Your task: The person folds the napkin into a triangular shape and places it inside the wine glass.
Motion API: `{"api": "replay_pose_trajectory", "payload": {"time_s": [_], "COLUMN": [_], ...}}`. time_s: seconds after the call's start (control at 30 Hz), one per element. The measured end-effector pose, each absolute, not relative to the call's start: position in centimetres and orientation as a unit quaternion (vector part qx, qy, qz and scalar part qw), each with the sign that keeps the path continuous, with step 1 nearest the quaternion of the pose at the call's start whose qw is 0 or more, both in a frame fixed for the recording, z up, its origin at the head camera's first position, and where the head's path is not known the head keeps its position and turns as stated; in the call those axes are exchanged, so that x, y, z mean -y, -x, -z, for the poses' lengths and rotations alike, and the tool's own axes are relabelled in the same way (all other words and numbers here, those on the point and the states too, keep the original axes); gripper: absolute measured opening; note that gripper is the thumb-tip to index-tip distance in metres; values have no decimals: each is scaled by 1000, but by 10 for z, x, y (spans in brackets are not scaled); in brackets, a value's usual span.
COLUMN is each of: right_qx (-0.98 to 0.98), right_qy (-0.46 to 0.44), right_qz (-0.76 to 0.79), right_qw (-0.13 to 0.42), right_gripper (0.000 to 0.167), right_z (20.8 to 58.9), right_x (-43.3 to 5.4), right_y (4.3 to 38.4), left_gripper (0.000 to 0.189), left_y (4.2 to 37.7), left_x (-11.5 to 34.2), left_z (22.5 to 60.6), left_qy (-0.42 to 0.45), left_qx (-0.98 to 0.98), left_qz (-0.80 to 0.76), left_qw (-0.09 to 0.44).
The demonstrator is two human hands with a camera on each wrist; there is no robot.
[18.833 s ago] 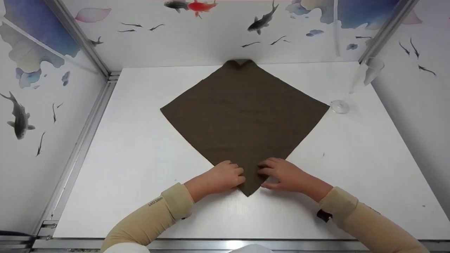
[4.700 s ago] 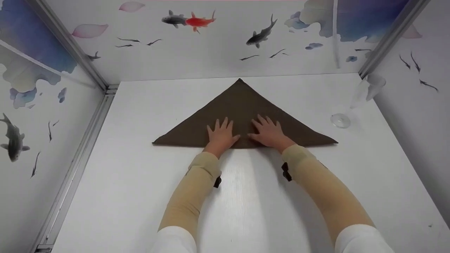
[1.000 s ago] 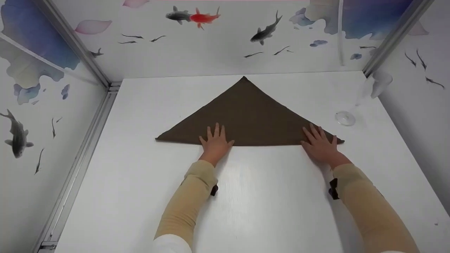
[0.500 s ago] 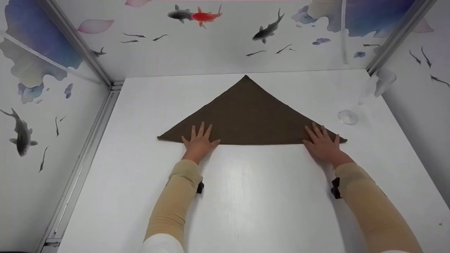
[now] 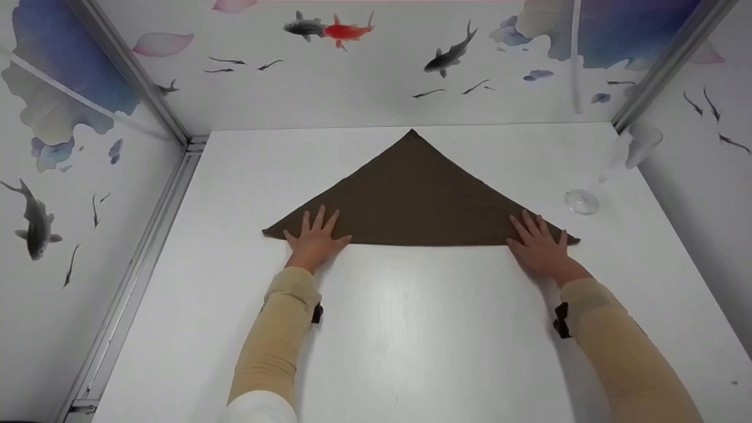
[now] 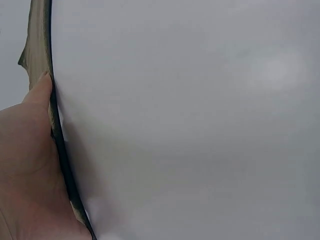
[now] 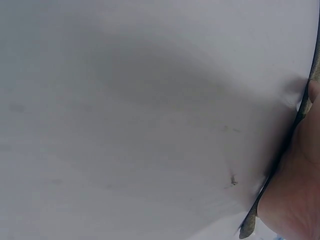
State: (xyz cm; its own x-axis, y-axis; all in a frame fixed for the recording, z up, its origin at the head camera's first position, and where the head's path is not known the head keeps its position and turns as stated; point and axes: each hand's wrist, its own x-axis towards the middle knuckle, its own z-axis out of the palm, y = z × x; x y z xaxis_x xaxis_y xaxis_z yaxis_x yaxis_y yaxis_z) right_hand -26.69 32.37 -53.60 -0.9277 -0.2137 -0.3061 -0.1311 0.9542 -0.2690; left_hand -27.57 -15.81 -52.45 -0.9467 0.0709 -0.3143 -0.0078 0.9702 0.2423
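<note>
A brown cloth napkin point(image 5: 411, 194), folded into a triangle, lies flat on the white table with its peak at the back wall and its long folded edge toward the person. My left hand point(image 5: 314, 239) rests with spread fingers on the napkin near its left corner. Near the right corner, my right hand point(image 5: 540, 247) presses on the cloth, fingers also spread. In the left wrist view the thumb side of the left hand point(image 6: 30, 160) lies along the napkin's edge point(image 6: 70, 175). The right wrist view catches part of the right hand point(image 7: 295, 185) at the fold.
A clear stemmed glass stands at the back right, its round foot point(image 5: 581, 201) near the napkin's right side and its bowl point(image 5: 643, 144) near the right wall. Printed white panels point(image 5: 376, 88) close off the back and sides. Metal rails point(image 5: 155, 205) edge the table point(image 5: 411, 329).
The napkin, a diamond with a free near corner 18.8 s ago, is now a triangle. Both hands moved apart from its middle; the left hand has just slid left along the fold.
</note>
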Motion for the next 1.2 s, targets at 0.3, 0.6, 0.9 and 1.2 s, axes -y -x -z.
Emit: {"api": "replay_pose_trajectory", "payload": {"time_s": [0.3, 0.6, 0.9, 1.2], "right_qx": [-974, -975, -975, -983], "right_qy": [87, 90, 81, 79], "right_qz": [126, 117, 117, 122], "right_qw": [166, 168, 170, 113], "right_gripper": [71, 72, 68, 58], "right_z": [534, 536, 530, 525], "right_x": [-323, -324, -313, -293], "right_y": [265, 266, 273, 280], "left_gripper": [79, 78, 81, 74], "left_y": [278, 278, 285, 292], "left_x": [172, 174, 166, 132], "left_z": [526, 525, 526, 522], "left_qy": [-16, -23, -14, 4], "left_qx": [-978, -980, -985, -985], "left_qz": [-127, -122, -105, -108], "left_qw": [163, 157, 135, 138]}}
